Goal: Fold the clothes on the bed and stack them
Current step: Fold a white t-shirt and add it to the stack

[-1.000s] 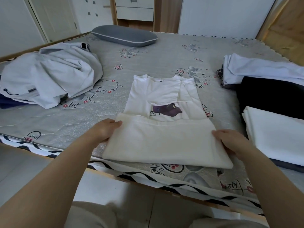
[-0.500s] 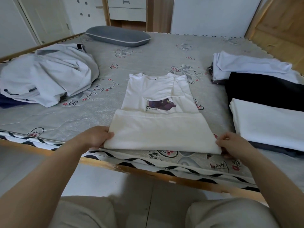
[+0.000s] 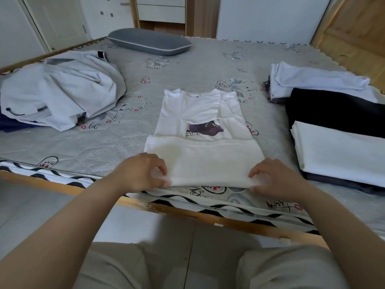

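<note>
Fingers of both hands pinched the near folded edge of the white t-shirt [image 3: 205,147], left hand [image 3: 141,174] and right hand [image 3: 277,180] at opposite corners. Shirt's long axis ran straight away from them toward the pillow [image 3: 149,41], so I'd guess the next fold goes forward.

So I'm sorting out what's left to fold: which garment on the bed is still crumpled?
The light grey garment at the far left, heaped and creased; the others lie flat or folded.

A wooden-framed bed [image 3: 62,185] carries a grey patterned mattress [image 3: 200,65]. On it lie a grey pillow [image 3: 149,41] far, a crumpled grey garment heap [image 3: 60,90] left, a white T-shirt [image 3: 200,132] at the near middle, and folded clothes [image 3: 333,122] right.
</note>
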